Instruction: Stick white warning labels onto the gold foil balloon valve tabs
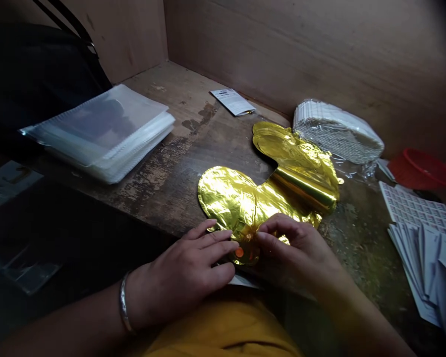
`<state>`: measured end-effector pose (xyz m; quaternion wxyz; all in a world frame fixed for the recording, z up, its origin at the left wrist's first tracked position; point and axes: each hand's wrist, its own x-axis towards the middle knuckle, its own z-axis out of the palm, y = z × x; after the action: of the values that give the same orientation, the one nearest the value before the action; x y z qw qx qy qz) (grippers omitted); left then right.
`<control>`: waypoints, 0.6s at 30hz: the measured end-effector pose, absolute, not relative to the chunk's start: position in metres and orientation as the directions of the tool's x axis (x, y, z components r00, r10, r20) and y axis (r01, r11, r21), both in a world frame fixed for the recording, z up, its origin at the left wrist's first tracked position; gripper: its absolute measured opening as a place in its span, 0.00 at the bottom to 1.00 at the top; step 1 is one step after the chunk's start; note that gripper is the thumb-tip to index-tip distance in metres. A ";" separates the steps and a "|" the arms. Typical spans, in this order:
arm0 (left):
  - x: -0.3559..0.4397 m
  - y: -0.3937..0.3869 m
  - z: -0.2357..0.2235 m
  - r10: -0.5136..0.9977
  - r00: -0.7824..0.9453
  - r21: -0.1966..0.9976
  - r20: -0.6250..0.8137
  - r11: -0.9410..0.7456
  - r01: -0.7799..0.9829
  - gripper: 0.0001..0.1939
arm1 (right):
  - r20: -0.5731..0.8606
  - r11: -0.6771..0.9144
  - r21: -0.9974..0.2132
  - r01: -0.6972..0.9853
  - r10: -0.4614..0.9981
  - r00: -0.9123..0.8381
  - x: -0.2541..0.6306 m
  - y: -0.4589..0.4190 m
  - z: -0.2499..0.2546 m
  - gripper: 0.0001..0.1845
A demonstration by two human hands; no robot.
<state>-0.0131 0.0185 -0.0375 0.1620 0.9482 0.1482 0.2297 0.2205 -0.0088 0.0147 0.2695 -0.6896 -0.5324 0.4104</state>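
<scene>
Worn tabletop (159, 168) bore gold foil (271, 201), apparently steadied by the left hand (189, 260), loosely spread, while the right hand (299, 243), just beside it, pinched the foil's near end.

slim silver bangle (123, 303), left wrist (138, 297), bare forearms (74, 311); yellow garment (223, 329), softly creased

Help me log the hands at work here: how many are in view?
2: the left hand, its fingers over the near edge of the gold foil, and the right hand, pinching at that edge beside them.
</scene>
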 end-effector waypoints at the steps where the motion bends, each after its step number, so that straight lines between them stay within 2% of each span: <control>1: -0.012 0.018 -0.043 0.358 0.850 0.375 0.386 -0.903 0.210 0.07 | -0.284 -0.291 -0.816 0.500 0.954 0.093 0.217 -0.009 0.012 0.10; 5: -0.012 0.015 -0.059 0.357 0.824 0.405 0.439 -0.898 0.173 0.06 | -0.329 -0.327 -0.857 0.398 0.942 0.065 0.210 -0.012 0.004 0.11; 11: -0.012 0.015 -0.059 0.377 0.810 0.447 0.450 -0.880 0.161 0.08 | -0.326 -0.324 -0.822 0.469 0.942 0.080 0.211 -0.014 -0.010 0.11; 18: -0.011 0.016 -0.062 0.368 0.807 0.415 0.462 -0.894 0.169 0.08 | -0.334 -0.326 -0.803 0.499 0.939 0.075 0.209 -0.015 -0.010 0.11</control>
<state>-0.0113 0.0161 -0.0619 0.1801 0.9334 0.1439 0.2751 0.2093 -0.0150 -0.0103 0.2531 -0.6883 -0.5225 0.4351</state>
